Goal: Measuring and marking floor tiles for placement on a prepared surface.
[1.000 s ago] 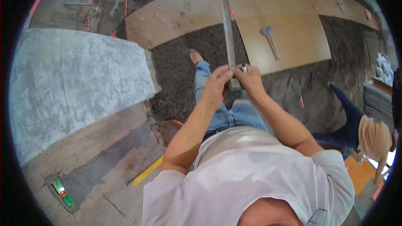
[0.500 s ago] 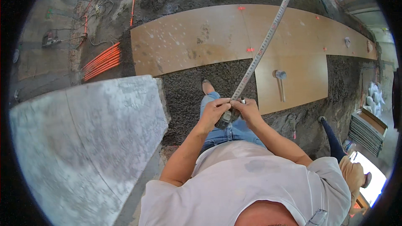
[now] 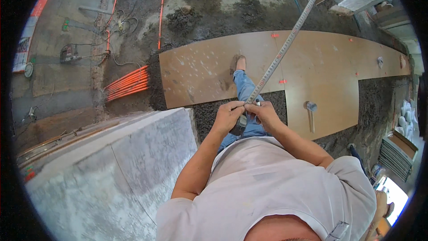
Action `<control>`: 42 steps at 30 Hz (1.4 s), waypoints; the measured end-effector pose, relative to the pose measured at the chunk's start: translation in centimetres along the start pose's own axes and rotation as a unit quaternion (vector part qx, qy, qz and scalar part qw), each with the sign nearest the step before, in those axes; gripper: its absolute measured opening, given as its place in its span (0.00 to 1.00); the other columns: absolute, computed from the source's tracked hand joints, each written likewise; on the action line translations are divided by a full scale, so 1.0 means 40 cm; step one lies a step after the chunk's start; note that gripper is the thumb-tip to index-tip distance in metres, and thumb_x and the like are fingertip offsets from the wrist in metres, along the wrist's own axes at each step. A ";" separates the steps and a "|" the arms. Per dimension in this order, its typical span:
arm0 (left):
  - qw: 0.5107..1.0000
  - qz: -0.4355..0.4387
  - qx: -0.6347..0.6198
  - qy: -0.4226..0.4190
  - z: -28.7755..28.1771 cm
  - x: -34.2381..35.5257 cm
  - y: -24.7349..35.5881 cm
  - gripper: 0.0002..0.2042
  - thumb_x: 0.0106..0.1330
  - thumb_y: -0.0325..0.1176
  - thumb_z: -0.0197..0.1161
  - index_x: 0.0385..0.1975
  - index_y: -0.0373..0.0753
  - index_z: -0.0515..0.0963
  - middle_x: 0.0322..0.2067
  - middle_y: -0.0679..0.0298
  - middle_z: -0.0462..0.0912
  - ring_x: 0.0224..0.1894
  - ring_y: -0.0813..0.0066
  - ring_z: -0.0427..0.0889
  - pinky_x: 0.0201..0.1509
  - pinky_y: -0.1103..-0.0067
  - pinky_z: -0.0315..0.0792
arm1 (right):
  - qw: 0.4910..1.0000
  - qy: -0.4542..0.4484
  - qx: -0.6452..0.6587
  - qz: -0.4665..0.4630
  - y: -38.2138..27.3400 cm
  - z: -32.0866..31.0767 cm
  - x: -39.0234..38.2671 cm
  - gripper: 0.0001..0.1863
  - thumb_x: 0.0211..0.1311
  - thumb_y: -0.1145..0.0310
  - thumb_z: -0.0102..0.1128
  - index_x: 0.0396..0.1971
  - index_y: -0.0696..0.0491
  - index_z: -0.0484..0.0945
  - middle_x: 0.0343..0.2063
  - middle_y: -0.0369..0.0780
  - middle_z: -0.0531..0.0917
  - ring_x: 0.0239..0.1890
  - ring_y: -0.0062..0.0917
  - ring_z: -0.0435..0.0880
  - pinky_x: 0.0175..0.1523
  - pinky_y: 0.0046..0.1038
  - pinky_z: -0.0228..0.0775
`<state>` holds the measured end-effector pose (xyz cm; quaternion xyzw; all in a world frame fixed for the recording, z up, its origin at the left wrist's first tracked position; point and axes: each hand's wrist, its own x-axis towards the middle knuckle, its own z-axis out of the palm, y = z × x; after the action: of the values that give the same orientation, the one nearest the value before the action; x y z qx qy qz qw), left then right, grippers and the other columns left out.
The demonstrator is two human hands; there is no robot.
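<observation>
1. At the far left, a corded power tool (image 3: 71, 55) lies near loose cable; a trailing loop could catch a foot stepping that way.
2. Next, orange rods (image 3: 129, 85) lie side by side on the ground and would probably roll if trodden on.
3. Nearer the body stands a pale grey slab (image 3: 149, 151); its corner, close to the left arm, could bruise an elbow swung wide.
4. Centrally, the left hand (image 3: 228, 117) pinches the tape measure (image 3: 279, 56) close to its case, the blade slanting up and right over the tan panels (image 3: 200, 73). A loosened pinch could let the blade slide and spoil a reading.
5. One shoe (image 3: 240, 64) rests on a panel; uneven weight might tilt it if the bed beneath is soft.
6. Just right, the right hand (image 3: 267, 116) grasps a marker (image 3: 258, 102) beside the blade; doing both jobs, its fingers might drop the pen or nudge the tape. Whether the blade's far end is hooked, I cannot tell.
7. Further right, a mallet (image 3: 311, 107) lies on a panel, where a careless step could turn an ankle.
</observation>
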<state>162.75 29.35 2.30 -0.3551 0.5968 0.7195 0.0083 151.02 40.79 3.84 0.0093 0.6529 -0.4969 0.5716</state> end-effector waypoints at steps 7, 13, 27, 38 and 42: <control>0.998 -0.019 0.052 0.031 -0.185 0.391 0.228 0.10 0.53 0.27 0.59 0.33 0.31 0.79 0.28 0.64 0.80 0.31 0.79 0.74 0.37 0.82 0.68 | 0.999 0.030 -0.018 0.010 -0.286 -0.082 0.267 0.15 0.48 0.56 0.62 0.23 0.53 0.77 0.17 0.32 0.74 0.17 0.14 0.68 0.19 0.18 0.53; 0.979 -0.139 -0.045 0.142 -0.420 0.608 0.270 0.11 0.52 0.26 0.59 0.35 0.31 0.78 0.27 0.64 0.79 0.29 0.78 0.75 0.34 0.82 0.69 | 0.984 0.167 0.019 0.058 -0.524 -0.335 0.461 0.11 0.48 0.60 0.62 0.21 0.52 0.75 0.16 0.31 0.73 0.15 0.14 0.68 0.17 0.16 0.52; 0.887 -0.313 -0.253 0.225 -0.852 0.929 0.205 0.07 0.51 0.26 0.55 0.30 0.34 0.76 0.21 0.62 0.77 0.20 0.70 0.77 0.23 0.75 0.73 | 0.982 0.151 -0.113 -0.025 -1.269 -0.284 1.093 0.09 0.49 0.62 0.61 0.21 0.52 0.77 0.13 0.30 0.71 0.13 0.12 0.67 0.16 0.16 0.53; 0.945 -0.230 -0.168 0.161 -1.036 1.658 0.586 0.09 0.53 0.26 0.57 0.34 0.35 0.77 0.23 0.64 0.78 0.21 0.74 0.76 0.25 0.78 0.72 | 0.985 0.146 -0.091 0.032 -1.592 -0.192 1.432 0.11 0.49 0.62 0.61 0.15 0.51 0.74 0.11 0.29 0.68 0.11 0.13 0.64 0.15 0.16 0.50; 0.947 -0.214 -0.185 0.149 -0.980 1.859 0.747 0.09 0.53 0.26 0.58 0.33 0.34 0.78 0.25 0.66 0.79 0.24 0.78 0.76 0.29 0.80 0.70 | 0.972 0.085 -0.217 0.034 -1.770 -0.176 1.598 0.14 0.50 0.60 0.59 0.12 0.49 0.70 0.11 0.29 0.68 0.11 0.13 0.64 0.15 0.18 0.48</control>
<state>113.80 -43.78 -12.33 -0.5726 0.3573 0.7378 0.0073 82.62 -25.92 -0.28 -0.0511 0.7906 -0.3211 0.5189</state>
